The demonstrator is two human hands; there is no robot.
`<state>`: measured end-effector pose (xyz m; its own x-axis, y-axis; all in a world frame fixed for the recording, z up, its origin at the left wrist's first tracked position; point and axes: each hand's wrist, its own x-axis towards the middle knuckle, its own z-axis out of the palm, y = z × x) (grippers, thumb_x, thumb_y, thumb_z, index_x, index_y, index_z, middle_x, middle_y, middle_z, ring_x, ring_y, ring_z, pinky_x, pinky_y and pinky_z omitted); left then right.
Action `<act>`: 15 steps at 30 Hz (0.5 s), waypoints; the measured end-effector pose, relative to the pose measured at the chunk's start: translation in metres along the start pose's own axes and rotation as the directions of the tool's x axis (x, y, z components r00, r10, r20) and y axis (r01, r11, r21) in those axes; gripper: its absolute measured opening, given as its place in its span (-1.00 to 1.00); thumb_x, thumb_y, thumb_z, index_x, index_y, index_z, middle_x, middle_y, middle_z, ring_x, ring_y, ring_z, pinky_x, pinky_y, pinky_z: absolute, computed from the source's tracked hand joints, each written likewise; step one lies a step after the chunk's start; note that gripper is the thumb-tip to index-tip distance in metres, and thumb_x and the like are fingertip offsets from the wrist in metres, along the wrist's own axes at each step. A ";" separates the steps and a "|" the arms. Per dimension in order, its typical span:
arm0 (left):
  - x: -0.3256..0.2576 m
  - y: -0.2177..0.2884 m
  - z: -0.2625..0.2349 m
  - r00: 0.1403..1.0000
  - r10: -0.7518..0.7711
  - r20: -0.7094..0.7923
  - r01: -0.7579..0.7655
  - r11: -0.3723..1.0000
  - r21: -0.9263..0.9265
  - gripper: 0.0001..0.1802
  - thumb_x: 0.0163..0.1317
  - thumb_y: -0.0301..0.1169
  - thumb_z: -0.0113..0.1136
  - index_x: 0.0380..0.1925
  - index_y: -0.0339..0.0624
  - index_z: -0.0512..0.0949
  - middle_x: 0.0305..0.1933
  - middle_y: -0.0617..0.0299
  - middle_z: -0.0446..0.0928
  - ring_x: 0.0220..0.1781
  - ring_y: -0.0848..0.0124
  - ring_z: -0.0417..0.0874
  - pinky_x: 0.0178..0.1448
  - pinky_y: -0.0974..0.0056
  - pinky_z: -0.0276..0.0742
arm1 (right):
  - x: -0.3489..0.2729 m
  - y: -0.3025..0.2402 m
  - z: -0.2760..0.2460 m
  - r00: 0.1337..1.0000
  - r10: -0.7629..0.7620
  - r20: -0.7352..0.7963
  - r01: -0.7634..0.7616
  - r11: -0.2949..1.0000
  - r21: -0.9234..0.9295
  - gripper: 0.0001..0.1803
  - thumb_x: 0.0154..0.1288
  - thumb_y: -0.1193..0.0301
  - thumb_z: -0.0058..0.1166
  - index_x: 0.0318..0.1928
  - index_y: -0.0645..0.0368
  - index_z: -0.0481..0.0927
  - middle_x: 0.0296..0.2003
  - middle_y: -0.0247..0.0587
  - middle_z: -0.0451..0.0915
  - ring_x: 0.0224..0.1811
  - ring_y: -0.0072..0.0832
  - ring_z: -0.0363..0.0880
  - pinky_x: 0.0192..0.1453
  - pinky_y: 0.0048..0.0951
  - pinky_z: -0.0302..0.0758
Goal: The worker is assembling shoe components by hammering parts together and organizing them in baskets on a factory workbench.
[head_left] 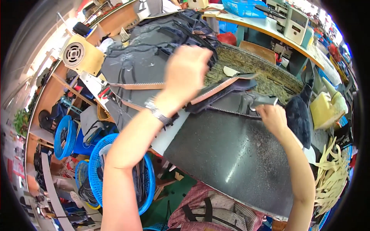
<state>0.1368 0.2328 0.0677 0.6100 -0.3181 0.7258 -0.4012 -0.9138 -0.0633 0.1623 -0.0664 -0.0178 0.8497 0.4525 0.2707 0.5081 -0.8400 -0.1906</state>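
Note:
My left hand (pixel 187 71), with a metal watch (pixel 156 111) on its wrist, is raised over a pile of dark pieces (pixel 135 65). Its fingers are bent but smeared by motion, so any grip is unclear. On the right, my right hand (pixel 273 119) is closed with its fingertips at the edge of a flat dark piece with a stitched border (pixel 235 102). Between the hands lies a folded dark piece with a tan, zigzag-stitched edge (pixel 216 90). The flat piece rests at the far side of a black work surface (pixel 227 154).
A yellow box with a round grille (pixel 81 54) stands left of the pile. Blue baskets (pixel 94 181) sit below on the left. On the right are a dark furry piece (pixel 298 115), a yellow block (pixel 323 111) and pale strips (pixel 331 177). A bench with a machine (pixel 296 27) stands behind.

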 end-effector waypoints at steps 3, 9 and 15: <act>-0.011 -0.104 -0.058 0.989 -0.116 -0.087 0.139 0.933 0.333 -0.59 0.10 -0.26 0.23 -0.04 -0.13 0.56 0.14 -0.01 0.45 0.19 0.04 0.39 0.26 0.05 0.32 | 0.000 -0.013 -0.007 0.999 0.014 -0.038 -0.011 0.996 0.087 -0.72 0.29 0.20 0.00 -0.35 0.05 0.71 -0.48 0.02 0.61 -0.39 -0.04 0.61 -0.30 -0.11 0.50; -0.041 -0.152 -0.158 0.823 -0.554 0.121 0.556 0.744 -0.372 -0.83 0.19 -0.37 0.27 -0.26 -0.13 0.52 -0.20 0.36 0.54 -0.08 0.51 0.53 0.08 0.33 0.44 | 0.001 -0.017 -0.007 1.000 0.021 -0.001 -0.021 0.994 0.108 -0.74 0.28 0.21 0.02 -0.28 0.04 0.72 -0.45 0.01 0.63 -0.37 -0.04 0.61 -0.28 -0.11 0.51; -0.006 -0.046 -0.215 0.893 -0.369 0.258 0.435 0.558 -0.706 -0.81 0.17 -0.46 0.28 -0.22 -0.14 0.53 -0.26 0.41 0.51 -0.23 0.59 0.53 -0.11 0.50 0.48 | -0.016 -0.014 -0.018 0.989 0.139 -0.041 -0.128 0.971 0.203 -0.73 0.27 0.21 0.04 -0.28 0.11 0.68 -0.44 0.03 0.61 -0.33 0.00 0.60 -0.27 -0.09 0.49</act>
<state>0.0044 0.3307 0.2136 0.8692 -0.0119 0.4942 -0.4411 -0.4700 0.7645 0.1388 -0.0680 -0.0023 0.9057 0.3187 0.2796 0.4129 -0.8128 -0.4110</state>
